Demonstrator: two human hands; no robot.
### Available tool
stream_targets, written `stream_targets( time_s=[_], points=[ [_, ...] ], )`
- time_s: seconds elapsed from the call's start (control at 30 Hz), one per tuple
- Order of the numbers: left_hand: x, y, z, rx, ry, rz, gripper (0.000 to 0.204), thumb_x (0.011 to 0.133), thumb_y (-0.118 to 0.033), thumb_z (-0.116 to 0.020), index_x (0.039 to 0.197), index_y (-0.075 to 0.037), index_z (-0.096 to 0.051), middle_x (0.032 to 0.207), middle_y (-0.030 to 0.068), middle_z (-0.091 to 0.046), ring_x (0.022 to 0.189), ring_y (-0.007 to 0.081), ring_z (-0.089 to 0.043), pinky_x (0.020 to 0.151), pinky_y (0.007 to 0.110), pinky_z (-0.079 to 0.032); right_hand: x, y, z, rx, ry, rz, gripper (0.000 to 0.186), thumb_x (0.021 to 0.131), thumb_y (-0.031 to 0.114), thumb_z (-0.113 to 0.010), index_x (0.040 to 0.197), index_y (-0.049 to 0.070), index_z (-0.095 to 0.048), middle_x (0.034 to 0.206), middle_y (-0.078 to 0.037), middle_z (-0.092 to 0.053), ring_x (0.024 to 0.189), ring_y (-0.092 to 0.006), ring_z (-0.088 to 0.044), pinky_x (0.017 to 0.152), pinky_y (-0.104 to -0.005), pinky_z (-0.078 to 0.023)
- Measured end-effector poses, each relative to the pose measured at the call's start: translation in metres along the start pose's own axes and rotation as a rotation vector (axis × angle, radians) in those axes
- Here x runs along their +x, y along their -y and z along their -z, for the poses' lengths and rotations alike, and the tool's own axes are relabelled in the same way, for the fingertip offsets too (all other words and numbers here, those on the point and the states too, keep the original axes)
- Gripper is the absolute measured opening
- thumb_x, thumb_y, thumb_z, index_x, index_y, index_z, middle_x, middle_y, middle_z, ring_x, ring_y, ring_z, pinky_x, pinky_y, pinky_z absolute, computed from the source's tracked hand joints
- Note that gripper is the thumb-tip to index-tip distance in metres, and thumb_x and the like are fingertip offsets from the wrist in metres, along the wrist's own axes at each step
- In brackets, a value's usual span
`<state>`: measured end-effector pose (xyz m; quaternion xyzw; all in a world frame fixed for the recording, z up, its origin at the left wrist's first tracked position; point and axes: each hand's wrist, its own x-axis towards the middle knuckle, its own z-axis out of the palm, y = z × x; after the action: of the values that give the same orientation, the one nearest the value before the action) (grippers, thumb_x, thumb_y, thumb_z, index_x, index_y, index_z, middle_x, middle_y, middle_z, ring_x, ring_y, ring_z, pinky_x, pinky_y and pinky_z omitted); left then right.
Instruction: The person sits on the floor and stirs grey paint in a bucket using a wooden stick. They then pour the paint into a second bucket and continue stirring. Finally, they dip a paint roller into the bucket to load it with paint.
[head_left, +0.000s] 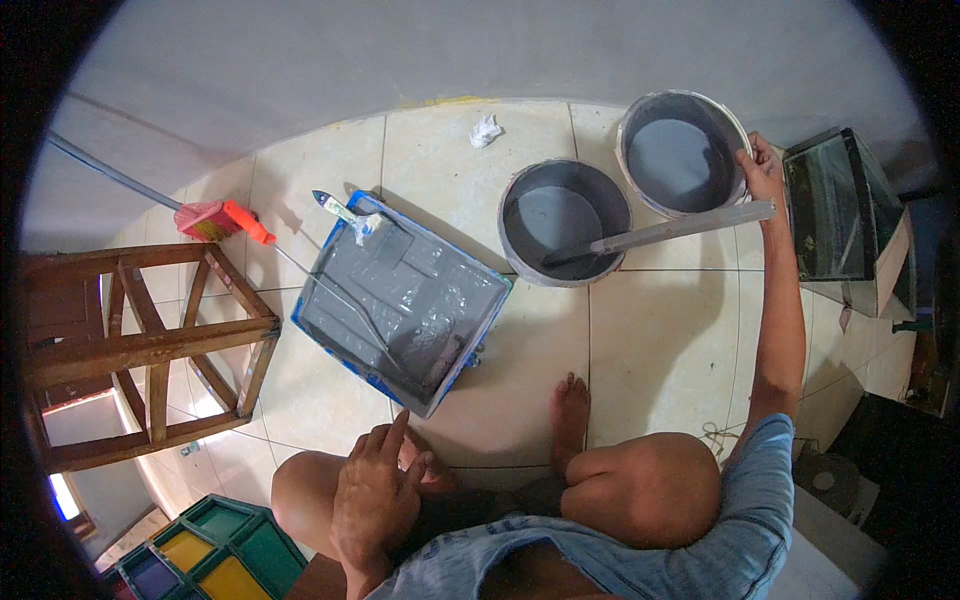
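Note:
I squat on a tiled floor. My right hand (762,168) reaches out and grips the rim of a white bucket (636,110) filled with grey paint. A flat wooden stir stick (680,228) lies from under that hand down into a second, dark bucket (600,262) of grey paint beside it. My left hand (377,492) rests on my left knee, fingers loosely spread, holding nothing. In front of it sits a blue paint tray (496,300) coated in grey paint, with a roller and its long handle (330,292) lying in it and a small brush (340,210) at its far edge.
A wooden stool frame (150,345) stands to the left. An orange-handled brush (222,220) on a long pole lies by the grey wall. A crumpled white rag (484,130) lies near the wall. A glass tank (840,215) sits at the right. Coloured crates (215,550) are at lower left.

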<state>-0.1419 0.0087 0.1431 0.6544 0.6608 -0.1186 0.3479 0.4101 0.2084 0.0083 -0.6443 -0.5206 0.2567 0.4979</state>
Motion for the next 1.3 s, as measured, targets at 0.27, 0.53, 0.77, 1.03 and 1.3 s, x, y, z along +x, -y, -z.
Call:
stream_targets(
  time_s=[0.27, 0.53, 0.77, 1.03, 1.3],
  points=[
    [-0.010, 0.009, -0.005, -0.019, -0.013, -0.078, 0.052, 0.088, -0.023, -0.057, 0.134, -0.001, -0.043, 0.118, 0.0243, -0.056, 0.112, 0.0390, -0.052, 0.095, 0.045, -0.042, 0.010, 0.064, -0.017, -0.094, 0.081, 0.175, 0.012, 0.083, 0.006, -0.056, 0.077, 0.009, -0.046, 0.070, 0.008, -0.038, 0.064, -0.0044, -0.034, 0.057, -0.0210, -0.027],
    [-0.019, 0.009, -0.002, -0.033, 0.000, -0.048, 0.055, 0.089, -0.027, -0.056, 0.135, -0.001, -0.041, 0.119, 0.0235, -0.054, 0.112, 0.0384, -0.051, 0.096, 0.045, -0.042, 0.021, 0.065, -0.025, -0.153, 0.226, 0.179, 0.013, 0.082, 0.013, -0.063, 0.084, 0.007, -0.051, 0.076, 0.003, -0.047, 0.071, -0.0080, -0.042, 0.064, -0.0229, -0.035],
    [-0.024, 0.016, -0.009, -0.007, -0.079, -0.091, 0.056, 0.086, -0.029, -0.061, 0.134, -0.004, -0.044, 0.116, 0.0229, -0.056, 0.108, 0.0396, -0.054, 0.090, 0.046, -0.046, 0.023, 0.074, -0.041, -0.252, 0.171, 0.262, 0.017, 0.080, 0.014, -0.065, 0.085, 0.003, -0.053, 0.077, 0.002, -0.048, 0.074, -0.0087, -0.043, 0.066, -0.0249, -0.038],
    [-0.021, 0.017, -0.010, -0.004, -0.074, -0.107, 0.055, 0.087, -0.028, -0.061, 0.133, -0.003, -0.045, 0.116, 0.0239, -0.055, 0.108, 0.0400, -0.053, 0.091, 0.046, -0.045, 0.017, 0.090, -0.052, -0.246, 0.167, 0.311, 0.018, 0.078, 0.006, -0.059, 0.077, 0.008, -0.040, 0.074, 0.006, -0.033, 0.068, -0.0058, -0.033, 0.059, -0.0201, -0.027],
    [-0.018, 0.015, -0.007, -0.010, -0.046, -0.119, 0.053, 0.090, -0.028, -0.056, 0.134, 0.000, -0.043, 0.116, 0.0237, -0.056, 0.107, 0.0389, -0.054, 0.092, 0.045, -0.045, 0.034, 0.074, -0.041, -0.381, 0.213, 0.295, 0.060, 0.078, 0.013, -0.070, 0.129, -0.009, -0.048, 0.109, -0.014, -0.062, 0.100, -0.0168, -0.056, 0.088, -0.0289, -0.045]
  ],
)
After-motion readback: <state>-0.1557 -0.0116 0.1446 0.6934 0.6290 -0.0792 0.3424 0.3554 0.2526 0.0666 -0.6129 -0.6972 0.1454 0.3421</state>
